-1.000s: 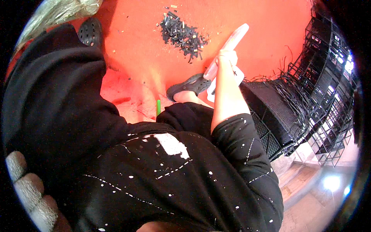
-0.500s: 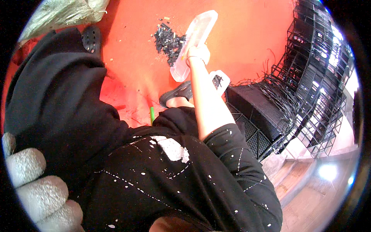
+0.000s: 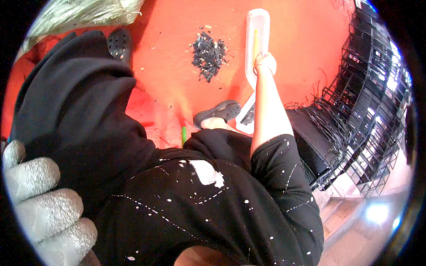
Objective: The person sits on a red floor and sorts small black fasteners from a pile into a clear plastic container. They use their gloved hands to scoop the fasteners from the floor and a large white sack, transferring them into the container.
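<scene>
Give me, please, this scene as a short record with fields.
Right hand: grips a pale tray; an orange stick shows over it
Left hand: at the left edge, fingers curled, apparently gloved; whether it holds anything cannot be seen
Floor: red
Heap: black scraps, on the floor, left of the tray
Below the tray in view: white box, dark contents
Right side: black racks
Upper left: pale sack

This looks like a workshop: black open frames (image 3: pixel 361 104) line the right edge of the red floor (image 3: pixel 304 40), with loose black strands (image 3: pixel 326 116) bristling beside them. A heap of dark scraps (image 3: pixel 208 56) lies toward the far edge, a pale sack (image 3: pixel 88 17) at the far left corner.
</scene>
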{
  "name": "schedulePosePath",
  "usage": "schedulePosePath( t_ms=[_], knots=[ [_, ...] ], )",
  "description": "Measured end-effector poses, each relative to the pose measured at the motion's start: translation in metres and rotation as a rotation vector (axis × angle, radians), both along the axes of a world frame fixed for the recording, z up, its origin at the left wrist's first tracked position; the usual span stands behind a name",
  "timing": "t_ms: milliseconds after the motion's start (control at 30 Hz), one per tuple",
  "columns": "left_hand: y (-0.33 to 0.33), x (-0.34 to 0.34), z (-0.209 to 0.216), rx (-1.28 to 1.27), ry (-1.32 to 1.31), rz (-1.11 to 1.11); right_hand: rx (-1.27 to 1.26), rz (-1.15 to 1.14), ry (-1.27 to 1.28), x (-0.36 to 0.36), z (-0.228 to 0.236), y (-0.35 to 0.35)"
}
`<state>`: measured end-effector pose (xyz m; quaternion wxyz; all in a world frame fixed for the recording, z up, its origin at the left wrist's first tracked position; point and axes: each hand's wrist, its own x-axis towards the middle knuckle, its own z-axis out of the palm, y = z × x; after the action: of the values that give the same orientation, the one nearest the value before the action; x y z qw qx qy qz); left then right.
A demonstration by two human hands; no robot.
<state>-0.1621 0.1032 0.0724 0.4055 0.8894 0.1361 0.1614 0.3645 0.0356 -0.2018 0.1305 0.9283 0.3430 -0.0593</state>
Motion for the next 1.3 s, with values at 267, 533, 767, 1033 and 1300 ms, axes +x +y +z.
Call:
schedulePosePath(
  t_ms=[267,533,767,1033,1300],
  knots=[
    [0.003,0.003,0.01,-0.058,0.17,-0.01,0.02,0.491,0.091,-0.053,-0.028,0.043],
    [0.015,0.013,0.003,-0.043,0.199,-0.059,-0.052,0.939,0.359,-0.032,-0.02,-0.065],
    [0.007,0.027,0.035,0.005,0.193,-0.088,-0.126,0.93,0.434,-0.023,0.014,-0.099],
    [-0.008,0.03,0.031,0.204,-0.046,0.098,0.179,0.407,0.535,-0.048,0.075,-0.126],
    [-0.039,0.037,0.007,-0.054,-0.514,0.376,0.274,0.475,0.188,-0.094,0.11,-0.158]
  ],
)
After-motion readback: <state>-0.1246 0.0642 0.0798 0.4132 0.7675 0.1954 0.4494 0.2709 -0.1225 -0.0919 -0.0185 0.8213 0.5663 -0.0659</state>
